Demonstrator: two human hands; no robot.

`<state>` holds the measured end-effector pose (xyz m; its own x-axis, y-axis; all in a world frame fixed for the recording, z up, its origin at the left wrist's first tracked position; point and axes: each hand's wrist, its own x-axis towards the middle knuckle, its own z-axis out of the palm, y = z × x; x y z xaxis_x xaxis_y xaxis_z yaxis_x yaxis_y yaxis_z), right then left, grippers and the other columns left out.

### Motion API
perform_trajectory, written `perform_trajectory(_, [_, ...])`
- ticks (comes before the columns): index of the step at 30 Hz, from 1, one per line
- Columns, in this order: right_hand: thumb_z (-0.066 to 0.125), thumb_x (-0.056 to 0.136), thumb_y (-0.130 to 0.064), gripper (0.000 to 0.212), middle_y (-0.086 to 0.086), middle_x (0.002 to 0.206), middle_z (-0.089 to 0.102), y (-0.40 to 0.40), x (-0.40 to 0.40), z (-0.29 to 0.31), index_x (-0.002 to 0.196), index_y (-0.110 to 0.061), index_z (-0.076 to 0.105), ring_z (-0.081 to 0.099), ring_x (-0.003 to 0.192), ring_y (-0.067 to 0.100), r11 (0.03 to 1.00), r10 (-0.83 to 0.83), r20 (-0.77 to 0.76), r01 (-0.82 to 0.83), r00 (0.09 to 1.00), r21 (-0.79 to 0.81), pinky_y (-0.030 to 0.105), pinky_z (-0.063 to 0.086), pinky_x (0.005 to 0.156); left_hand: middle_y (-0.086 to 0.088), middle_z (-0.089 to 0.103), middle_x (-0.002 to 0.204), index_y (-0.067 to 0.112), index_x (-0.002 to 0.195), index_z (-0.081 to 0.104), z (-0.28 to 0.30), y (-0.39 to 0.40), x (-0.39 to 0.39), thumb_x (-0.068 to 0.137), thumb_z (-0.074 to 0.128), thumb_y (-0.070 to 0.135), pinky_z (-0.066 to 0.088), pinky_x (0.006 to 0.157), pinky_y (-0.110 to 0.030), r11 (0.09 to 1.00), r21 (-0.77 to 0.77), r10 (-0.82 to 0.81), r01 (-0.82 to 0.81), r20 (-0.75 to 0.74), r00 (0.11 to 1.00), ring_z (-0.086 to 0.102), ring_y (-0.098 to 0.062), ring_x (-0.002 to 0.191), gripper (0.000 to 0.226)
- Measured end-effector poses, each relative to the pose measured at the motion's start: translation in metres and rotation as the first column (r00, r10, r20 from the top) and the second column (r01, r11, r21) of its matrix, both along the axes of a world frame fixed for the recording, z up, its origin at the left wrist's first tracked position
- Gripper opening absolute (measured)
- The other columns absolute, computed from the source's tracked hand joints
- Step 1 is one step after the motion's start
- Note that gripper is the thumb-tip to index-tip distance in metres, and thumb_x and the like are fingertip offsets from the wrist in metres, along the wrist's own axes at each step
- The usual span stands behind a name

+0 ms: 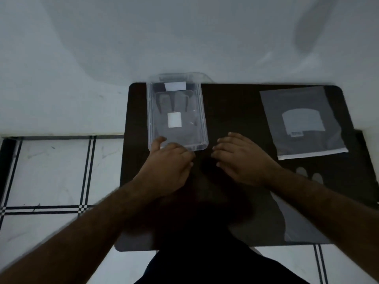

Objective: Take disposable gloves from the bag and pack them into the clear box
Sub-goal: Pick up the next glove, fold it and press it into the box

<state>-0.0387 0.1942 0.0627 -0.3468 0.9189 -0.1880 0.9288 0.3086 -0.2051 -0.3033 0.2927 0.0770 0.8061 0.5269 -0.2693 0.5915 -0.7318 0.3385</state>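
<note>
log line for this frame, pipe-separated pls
left hand: at near edge of clear box | right hand: flat on table, empty | bag: far right | glove in box: unclear

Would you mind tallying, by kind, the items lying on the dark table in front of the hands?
Clear boxes: 1, the clear box at the far left of the table.
Plastic bags: 2, the labelled bag at the far right and a flat clear bag at the near right.
Disposable gloves: at least 1, a glove inside the box; the dim light hides any others.
Total: 4.
</note>
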Motion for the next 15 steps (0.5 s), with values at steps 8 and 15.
perform_trajectory(8, [0.049,0.102,-0.040,0.041,0.003,0.139,0.070,-0.144,0.066,-0.018,0.130,-0.023,0.073,0.056,0.141,0.026,0.995,-0.066,-0.044,0.062,0.997,-0.082,0.046,0.032,0.122,0.015,0.070,0.129,0.036,0.133,0.066,-0.018,-0.113,0.066,0.107,0.047,0.041,0.015,0.127,-0.054,0.999,-0.038,-0.018,0.018,0.002,1.000,0.056,-0.007,0.131,0.033])
perform_trajectory(15, [0.047,0.099,-0.053,0.053,0.003,0.150,0.061,-0.257,0.142,-0.044,0.141,-0.025,0.064,0.047,0.147,0.027,0.955,-0.139,0.027,0.141,0.990,-0.260,0.053,0.037,0.122,0.014,0.070,0.132,0.035,0.135,0.065,-0.062,-0.204,0.137,0.107,0.049,0.039,0.018,0.125,-0.052,0.999,-0.048,-0.021,0.021,0.007,1.000,0.058,-0.010,0.131,0.033])
